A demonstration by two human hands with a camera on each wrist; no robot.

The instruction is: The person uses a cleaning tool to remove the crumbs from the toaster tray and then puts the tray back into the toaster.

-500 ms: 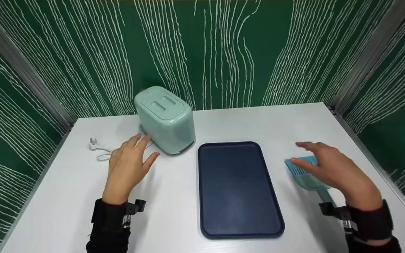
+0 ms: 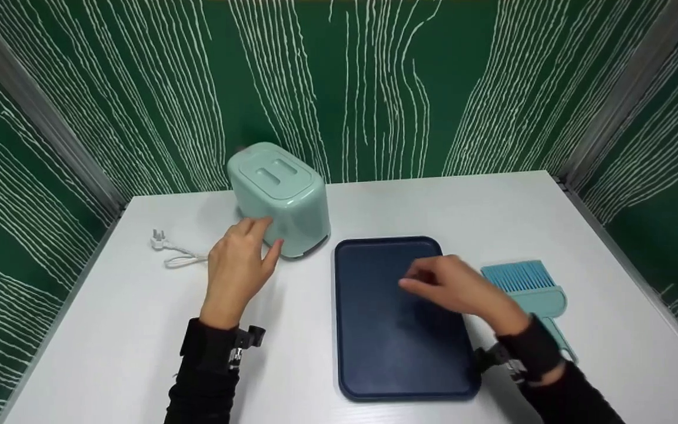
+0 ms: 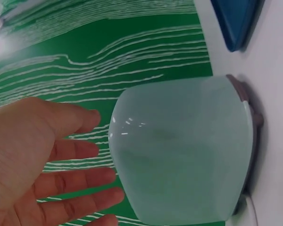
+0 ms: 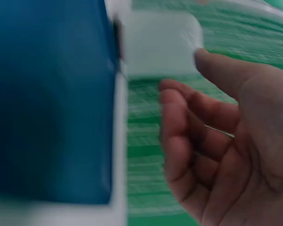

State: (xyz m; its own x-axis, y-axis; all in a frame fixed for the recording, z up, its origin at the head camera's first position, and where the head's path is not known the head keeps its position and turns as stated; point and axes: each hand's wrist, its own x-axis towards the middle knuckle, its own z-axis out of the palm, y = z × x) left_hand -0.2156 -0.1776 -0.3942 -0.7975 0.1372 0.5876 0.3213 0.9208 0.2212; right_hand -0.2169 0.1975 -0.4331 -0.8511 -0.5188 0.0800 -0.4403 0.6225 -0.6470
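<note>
A mint-green toaster (image 2: pixel 280 200) with a lid on top stands at the back left of the table. My left hand (image 2: pixel 238 265) hovers in front of it, fingers spread and holding nothing; in the left wrist view a gap shows between the fingertips (image 3: pixel 114 194) and the toaster's side (image 3: pixel 179 150). Over the dark blue tray (image 2: pixel 398 365) hangs my right hand (image 2: pixel 454 285), its fingers loosely bent with nothing between them. In the right wrist view, which is blurred, thumb and fingers are apart beside the tray (image 4: pixel 52 103).
A light blue brush (image 2: pixel 518 275) lies with a mint-green dustpan-like piece (image 2: pixel 542 301) and handle to the right of the tray. The toaster's white cord (image 2: pixel 183 259) and plug (image 2: pixel 159 239) lie at the left. Green patterned walls surround the white table (image 2: pixel 292 365).
My right hand has swung left from above the brush to over the tray, uncovering the brush. My left hand has shifted a little right, along the front of the toaster.
</note>
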